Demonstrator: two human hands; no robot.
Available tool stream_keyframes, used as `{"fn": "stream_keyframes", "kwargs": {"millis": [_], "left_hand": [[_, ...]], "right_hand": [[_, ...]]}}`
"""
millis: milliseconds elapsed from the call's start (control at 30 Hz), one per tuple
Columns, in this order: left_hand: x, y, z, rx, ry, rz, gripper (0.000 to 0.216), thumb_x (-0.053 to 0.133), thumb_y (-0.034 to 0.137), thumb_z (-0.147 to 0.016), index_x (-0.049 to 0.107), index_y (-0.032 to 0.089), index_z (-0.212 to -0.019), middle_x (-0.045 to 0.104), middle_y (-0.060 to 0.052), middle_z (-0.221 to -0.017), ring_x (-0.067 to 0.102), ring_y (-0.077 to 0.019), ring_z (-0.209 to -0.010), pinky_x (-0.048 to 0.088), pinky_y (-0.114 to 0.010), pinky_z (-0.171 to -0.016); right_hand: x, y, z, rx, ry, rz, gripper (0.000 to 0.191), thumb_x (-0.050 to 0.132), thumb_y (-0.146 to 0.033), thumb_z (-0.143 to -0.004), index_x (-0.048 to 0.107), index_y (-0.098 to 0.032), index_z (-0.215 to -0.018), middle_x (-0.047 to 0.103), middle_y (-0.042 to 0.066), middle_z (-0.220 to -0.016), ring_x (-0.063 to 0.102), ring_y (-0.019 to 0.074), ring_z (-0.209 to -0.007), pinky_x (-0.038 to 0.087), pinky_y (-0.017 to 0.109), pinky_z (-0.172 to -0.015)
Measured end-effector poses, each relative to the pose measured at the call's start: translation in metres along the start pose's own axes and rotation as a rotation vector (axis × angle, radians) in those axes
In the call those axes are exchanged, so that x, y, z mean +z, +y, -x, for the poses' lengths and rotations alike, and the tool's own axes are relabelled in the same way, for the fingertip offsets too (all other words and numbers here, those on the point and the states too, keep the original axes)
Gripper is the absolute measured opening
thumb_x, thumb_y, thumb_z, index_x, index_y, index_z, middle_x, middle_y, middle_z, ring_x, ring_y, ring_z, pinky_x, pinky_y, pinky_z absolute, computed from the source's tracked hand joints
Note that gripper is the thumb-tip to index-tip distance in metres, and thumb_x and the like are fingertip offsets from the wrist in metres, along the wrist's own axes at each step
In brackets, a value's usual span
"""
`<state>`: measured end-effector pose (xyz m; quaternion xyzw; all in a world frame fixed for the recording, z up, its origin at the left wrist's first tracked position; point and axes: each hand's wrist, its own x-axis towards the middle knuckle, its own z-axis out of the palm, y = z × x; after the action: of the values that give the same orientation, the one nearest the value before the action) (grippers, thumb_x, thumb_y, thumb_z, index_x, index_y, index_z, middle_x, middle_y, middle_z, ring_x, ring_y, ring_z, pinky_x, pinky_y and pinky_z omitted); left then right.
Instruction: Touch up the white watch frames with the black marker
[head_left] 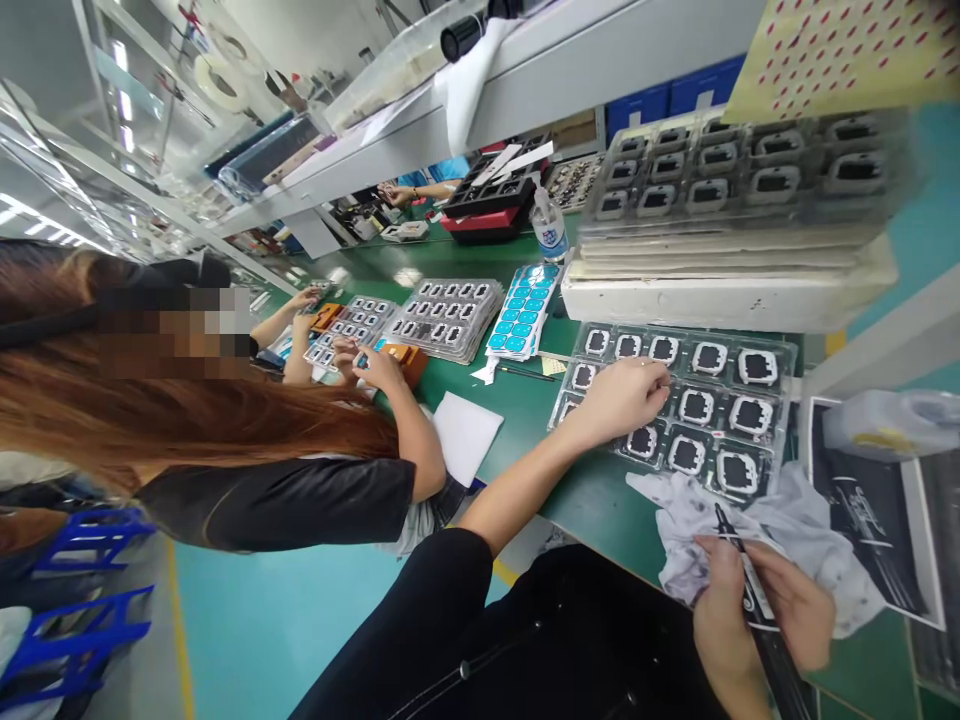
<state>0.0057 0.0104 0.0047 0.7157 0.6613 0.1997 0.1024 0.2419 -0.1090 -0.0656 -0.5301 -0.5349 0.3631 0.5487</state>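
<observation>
My left hand [622,398] is over a clear plastic tray [731,445] of square white-and-black frame parts, its fingers curled together near the upper middle pockets. Whatever those fingers may hold is hidden. In my right hand [757,610] is a black marker pen [761,600], its tip uncovered and pointing up towards the tray. Just beyond that hand a crumpled, stained white cloth [686,530] lies against the tray's near edge.
Stacked trays [720,235] stand behind mine. Left of them are blue sticker sheets [521,315], a clear bottle [550,225] and more trays [448,315]. A co-worker [300,480] sits close on my left. A grey bottle [892,425] lies at the right, beneath an overhead shelf [570,75].
</observation>
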Motion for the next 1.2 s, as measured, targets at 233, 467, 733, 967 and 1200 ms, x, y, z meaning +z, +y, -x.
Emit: {"fn": "stream_keyframes", "kwargs": {"millis": [233,467,733,967,1200], "left_hand": [[0.011,0.021,-0.059,-0.062,-0.005,-0.195,0.033,0.064,0.041,-0.112,0.077,0.011,-0.119,0.077,-0.023,-0.125,0.072,-0.0383,-0.125,0.057,-0.045,-0.094],[0.017,0.027,-0.081,-0.103,-0.050,-0.205,0.038,0.072,0.042,-0.108,0.076,0.007,-0.124,0.077,-0.027,-0.129,0.072,-0.0403,-0.128,0.058,-0.046,-0.099],[0.028,0.017,-0.083,-0.142,0.100,-0.022,0.028,0.090,0.031,-0.092,0.071,0.015,-0.106,0.078,-0.018,-0.121,0.070,-0.0368,-0.118,0.055,-0.046,-0.103],[0.034,0.010,-0.061,-0.002,0.233,0.544,0.035,0.085,0.019,-0.092,0.052,0.022,-0.084,0.074,-0.004,-0.090,0.076,-0.0250,-0.091,0.060,-0.038,-0.082],[0.017,0.024,0.051,-0.254,0.138,1.288,0.046,0.091,0.048,-0.092,0.061,0.024,-0.117,0.083,-0.005,-0.095,0.084,-0.0201,-0.078,0.062,-0.025,-0.056]], "right_hand": [[0.002,0.002,0.002,-0.004,0.037,-0.010,0.056,0.082,-0.079,-0.088,0.066,-0.025,-0.096,0.075,0.011,-0.083,0.078,0.0362,-0.072,0.069,0.058,-0.073],[-0.002,0.012,0.006,-0.010,0.009,-0.017,0.051,0.084,-0.069,-0.092,0.070,-0.021,-0.098,0.078,0.012,-0.086,0.080,0.0325,-0.076,0.068,0.050,-0.076],[0.001,0.015,0.018,-0.136,0.066,-0.069,0.029,0.087,-0.038,-0.097,0.071,-0.021,-0.113,0.077,0.006,-0.102,0.080,0.0238,-0.085,0.067,0.040,-0.082],[0.002,0.007,0.015,-0.178,0.044,-0.079,0.021,0.083,-0.032,-0.101,0.069,-0.022,-0.114,0.075,0.004,-0.100,0.080,0.0231,-0.085,0.066,0.038,-0.078],[0.003,0.002,0.012,-0.230,-0.013,-0.140,0.022,0.078,-0.024,-0.104,0.063,-0.025,-0.120,0.075,0.003,-0.099,0.081,0.0228,-0.086,0.068,0.040,-0.082]]}}
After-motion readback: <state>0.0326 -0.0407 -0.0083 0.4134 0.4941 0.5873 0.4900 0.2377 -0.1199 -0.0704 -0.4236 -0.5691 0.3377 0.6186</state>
